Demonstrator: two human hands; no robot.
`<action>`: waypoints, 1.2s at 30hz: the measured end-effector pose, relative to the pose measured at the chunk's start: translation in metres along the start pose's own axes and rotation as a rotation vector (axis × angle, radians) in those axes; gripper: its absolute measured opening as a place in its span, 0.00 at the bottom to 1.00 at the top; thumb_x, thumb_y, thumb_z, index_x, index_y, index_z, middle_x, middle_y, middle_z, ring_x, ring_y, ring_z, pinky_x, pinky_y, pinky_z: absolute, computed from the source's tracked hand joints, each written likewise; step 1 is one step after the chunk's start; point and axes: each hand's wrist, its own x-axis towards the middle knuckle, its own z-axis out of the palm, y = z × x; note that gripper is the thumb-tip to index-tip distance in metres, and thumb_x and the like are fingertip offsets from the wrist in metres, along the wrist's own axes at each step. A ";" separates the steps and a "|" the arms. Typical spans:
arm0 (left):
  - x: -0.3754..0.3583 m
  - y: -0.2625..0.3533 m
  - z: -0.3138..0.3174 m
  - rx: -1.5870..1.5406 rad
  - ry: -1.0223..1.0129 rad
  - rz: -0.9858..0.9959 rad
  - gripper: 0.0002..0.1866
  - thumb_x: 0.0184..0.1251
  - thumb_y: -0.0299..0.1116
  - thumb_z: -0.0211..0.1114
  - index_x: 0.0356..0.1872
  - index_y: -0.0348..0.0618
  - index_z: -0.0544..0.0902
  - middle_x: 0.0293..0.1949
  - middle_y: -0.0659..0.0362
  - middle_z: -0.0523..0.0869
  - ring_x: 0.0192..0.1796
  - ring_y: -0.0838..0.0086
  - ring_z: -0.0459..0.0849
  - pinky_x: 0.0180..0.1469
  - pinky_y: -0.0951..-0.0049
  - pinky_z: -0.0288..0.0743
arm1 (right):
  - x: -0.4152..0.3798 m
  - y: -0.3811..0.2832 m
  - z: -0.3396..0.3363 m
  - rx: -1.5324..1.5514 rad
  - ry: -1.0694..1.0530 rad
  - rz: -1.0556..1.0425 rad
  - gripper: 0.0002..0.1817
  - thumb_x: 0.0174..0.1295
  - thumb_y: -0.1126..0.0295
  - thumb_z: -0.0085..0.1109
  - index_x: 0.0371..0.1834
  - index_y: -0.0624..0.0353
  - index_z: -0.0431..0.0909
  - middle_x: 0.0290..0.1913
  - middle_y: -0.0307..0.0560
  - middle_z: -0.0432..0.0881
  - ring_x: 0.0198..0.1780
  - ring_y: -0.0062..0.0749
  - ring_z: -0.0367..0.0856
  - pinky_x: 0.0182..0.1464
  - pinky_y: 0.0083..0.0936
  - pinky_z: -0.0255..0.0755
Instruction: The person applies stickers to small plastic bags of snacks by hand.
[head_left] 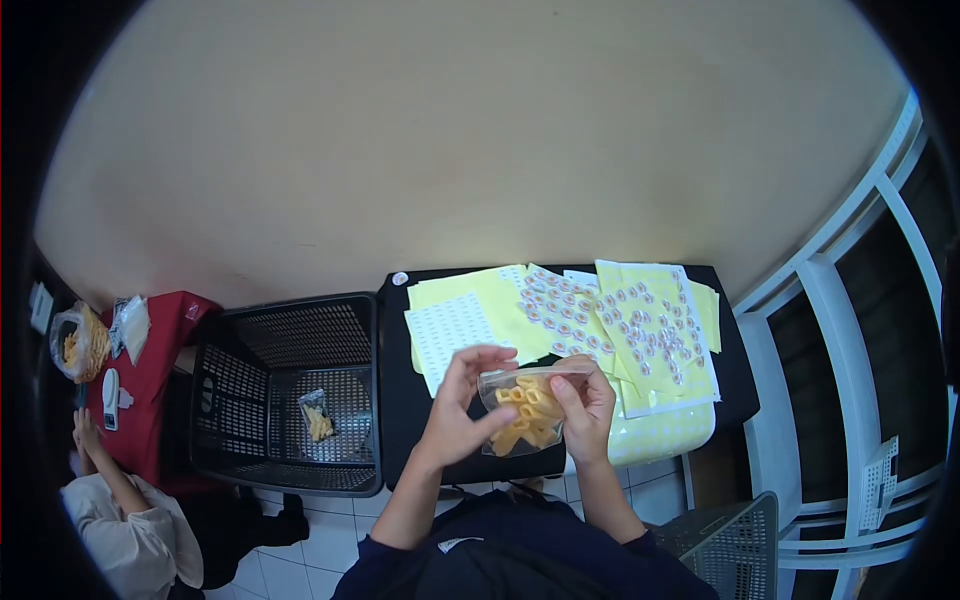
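Observation:
A clear plastic bag of pale yellow tube-shaped pasta pieces is held up in front of me, over the front edge of the black-covered table. My right hand is closed on the bag's upper right edge, thumb in front. At the bag's left side, my left hand is open, its fingers spread above the corner and its thumb against or just in front of the plastic. Behind the bag lie yellow sheets and sheets of round stickers.
A black basket at left holds another small pasta bag. Further left, a person sits by a red-covered table with a large pasta bag and a white device. A grey basket stands at lower right, near white railings.

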 end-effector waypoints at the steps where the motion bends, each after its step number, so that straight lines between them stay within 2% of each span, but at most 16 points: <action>1: 0.008 0.002 0.011 0.041 0.025 0.070 0.26 0.48 0.25 0.65 0.49 0.37 0.65 0.45 0.53 0.75 0.49 0.74 0.73 0.51 0.73 0.67 | -0.001 -0.003 -0.007 -0.042 0.000 -0.036 0.02 0.56 0.79 0.51 0.32 0.65 0.71 0.34 0.40 0.72 0.37 0.17 0.70 0.41 0.14 0.63; 2: 0.011 0.002 0.022 0.039 0.019 0.067 0.26 0.48 0.25 0.65 0.49 0.37 0.65 0.45 0.53 0.75 0.49 0.74 0.73 0.51 0.73 0.67 | -0.002 -0.006 -0.014 -0.087 0.000 -0.073 0.03 0.56 0.80 0.51 0.32 0.65 0.71 0.34 0.40 0.72 0.36 0.17 0.70 0.41 0.14 0.63; 5: 0.018 -0.002 0.050 0.044 0.063 0.003 0.19 0.52 0.20 0.61 0.45 0.36 0.66 0.33 0.57 0.80 0.39 0.80 0.77 0.42 0.80 0.71 | -0.005 -0.015 -0.034 -0.110 0.000 -0.063 0.04 0.54 0.80 0.52 0.33 0.66 0.70 0.33 0.42 0.72 0.37 0.19 0.71 0.41 0.14 0.64; 9: 0.014 -0.008 0.072 0.009 0.109 -0.078 0.21 0.50 0.19 0.61 0.46 0.37 0.66 0.32 0.56 0.80 0.37 0.79 0.78 0.41 0.81 0.71 | -0.006 -0.026 -0.049 -0.217 0.005 -0.136 0.05 0.53 0.79 0.55 0.33 0.66 0.71 0.33 0.44 0.72 0.37 0.22 0.71 0.41 0.16 0.65; 13: 0.008 -0.010 0.078 0.054 0.121 0.035 0.23 0.50 0.19 0.61 0.48 0.37 0.64 0.31 0.56 0.80 0.36 0.79 0.78 0.40 0.81 0.71 | -0.008 -0.021 -0.053 -0.280 -0.020 -0.165 0.04 0.52 0.78 0.56 0.31 0.65 0.73 0.33 0.46 0.73 0.37 0.23 0.72 0.40 0.17 0.65; 16: 0.004 -0.004 0.072 0.109 0.124 0.086 0.24 0.50 0.19 0.62 0.49 0.37 0.63 0.30 0.56 0.79 0.36 0.79 0.78 0.39 0.81 0.71 | -0.010 -0.019 -0.045 -0.202 0.013 -0.142 0.04 0.51 0.79 0.57 0.29 0.64 0.74 0.33 0.46 0.74 0.36 0.25 0.72 0.39 0.17 0.66; 19: 0.001 0.000 0.062 0.148 0.122 0.108 0.25 0.49 0.19 0.62 0.49 0.37 0.63 0.29 0.56 0.80 0.35 0.78 0.79 0.39 0.81 0.71 | -0.007 -0.020 -0.036 -0.201 -0.061 -0.206 0.04 0.49 0.79 0.59 0.29 0.65 0.75 0.32 0.46 0.75 0.35 0.25 0.73 0.38 0.18 0.67; 22: -0.001 0.000 0.055 0.166 0.146 0.132 0.25 0.49 0.19 0.63 0.49 0.35 0.63 0.28 0.56 0.80 0.34 0.78 0.79 0.39 0.80 0.71 | -0.006 -0.018 -0.027 -0.210 -0.078 -0.151 0.05 0.48 0.79 0.60 0.29 0.65 0.76 0.31 0.46 0.76 0.34 0.25 0.74 0.37 0.18 0.67; 26: -0.002 0.003 0.044 0.250 0.195 0.241 0.26 0.48 0.18 0.63 0.48 0.34 0.62 0.26 0.55 0.82 0.33 0.77 0.80 0.39 0.80 0.72 | -0.008 -0.014 -0.016 -0.313 -0.031 -0.188 0.04 0.48 0.79 0.60 0.27 0.65 0.78 0.29 0.46 0.78 0.31 0.25 0.75 0.34 0.17 0.68; 30: -0.002 0.007 0.024 0.271 0.169 0.211 0.27 0.49 0.19 0.63 0.50 0.32 0.61 0.27 0.54 0.83 0.33 0.77 0.81 0.39 0.81 0.72 | -0.006 -0.017 -0.010 -0.399 -0.017 -0.162 0.04 0.48 0.79 0.60 0.28 0.66 0.79 0.27 0.46 0.79 0.29 0.25 0.76 0.33 0.17 0.68; 32: -0.003 0.012 0.010 0.380 0.066 0.171 0.30 0.52 0.20 0.60 0.56 0.30 0.57 0.30 0.53 0.84 0.34 0.76 0.81 0.43 0.79 0.71 | -0.007 -0.019 -0.009 -0.438 -0.029 -0.153 0.04 0.49 0.79 0.59 0.28 0.66 0.79 0.27 0.46 0.79 0.29 0.25 0.77 0.33 0.17 0.69; 33: -0.004 0.014 0.005 0.377 0.061 0.169 0.30 0.52 0.20 0.60 0.56 0.30 0.57 0.30 0.53 0.84 0.34 0.76 0.81 0.43 0.79 0.71 | -0.008 -0.020 -0.009 -0.476 -0.047 -0.142 0.04 0.49 0.78 0.59 0.29 0.65 0.80 0.27 0.46 0.79 0.29 0.25 0.77 0.33 0.17 0.69; 35: -0.011 0.017 -0.005 0.359 -0.053 0.080 0.35 0.56 0.21 0.56 0.62 0.31 0.47 0.35 0.52 0.83 0.39 0.72 0.82 0.49 0.75 0.70 | -0.010 -0.021 -0.012 -0.505 -0.078 -0.131 0.04 0.50 0.78 0.58 0.29 0.65 0.80 0.27 0.47 0.80 0.29 0.26 0.77 0.33 0.17 0.69; 36: -0.015 0.016 -0.012 0.357 -0.053 0.076 0.35 0.56 0.21 0.56 0.62 0.31 0.47 0.35 0.52 0.83 0.39 0.72 0.82 0.49 0.75 0.70 | -0.012 -0.021 -0.013 -0.530 -0.113 -0.118 0.05 0.50 0.78 0.57 0.30 0.65 0.80 0.27 0.48 0.80 0.30 0.27 0.78 0.33 0.17 0.69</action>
